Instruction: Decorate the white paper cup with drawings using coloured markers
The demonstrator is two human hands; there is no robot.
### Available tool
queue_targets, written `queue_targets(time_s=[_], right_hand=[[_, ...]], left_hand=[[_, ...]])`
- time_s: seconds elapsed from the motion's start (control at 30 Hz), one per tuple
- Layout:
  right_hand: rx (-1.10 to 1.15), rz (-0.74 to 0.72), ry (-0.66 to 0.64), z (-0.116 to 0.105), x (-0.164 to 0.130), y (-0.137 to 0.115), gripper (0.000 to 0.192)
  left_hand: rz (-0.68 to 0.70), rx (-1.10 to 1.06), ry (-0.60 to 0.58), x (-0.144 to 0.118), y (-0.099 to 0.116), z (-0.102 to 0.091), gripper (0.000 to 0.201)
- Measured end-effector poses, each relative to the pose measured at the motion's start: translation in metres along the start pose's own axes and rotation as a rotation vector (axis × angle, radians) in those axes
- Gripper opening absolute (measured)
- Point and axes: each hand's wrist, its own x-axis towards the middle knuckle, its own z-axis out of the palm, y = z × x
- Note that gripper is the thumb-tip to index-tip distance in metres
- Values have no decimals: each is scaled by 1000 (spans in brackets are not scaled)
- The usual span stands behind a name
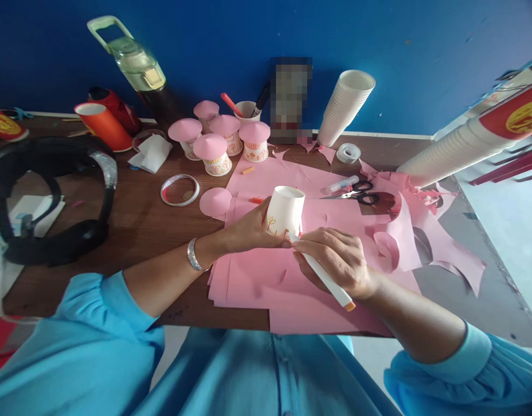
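Inverted paper cup, base up, axis approx. vertical, is steadied on pink paper by left hand. Marker is gripped in right hand, tip at cup, rear end toward wearer.

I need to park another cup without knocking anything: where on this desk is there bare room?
Bare wood lies between the tape ring and the left hand, and right of the headset. Bare grey top shows beyond the pink scraps. It is crowded at the back around the capped cups, and around the scissors. The right hand holds a marker against the cup.
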Motion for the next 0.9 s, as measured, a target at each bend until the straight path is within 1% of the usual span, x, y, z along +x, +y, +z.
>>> queue_targets(time_s=[0.1,0.23,0.4,0.7,0.9], right_hand=[[-16,-7,-1,0,1,0,23],[-30,-25,5,-1,3,0,18],[-37,-20,9,0,3,0,21],[-48,-2,38,-3,4,2,26],[-27,-9,19,-3,5,0,22]], left_hand=[[3,-6,-10,0,0,0,54],[-15,0,7,0,-1,1,58],[-27,43,17,1,-3,1,58],[-25,91,26,1,-5,-3,74],[-69,79,42,-1,-4,-2,79]])
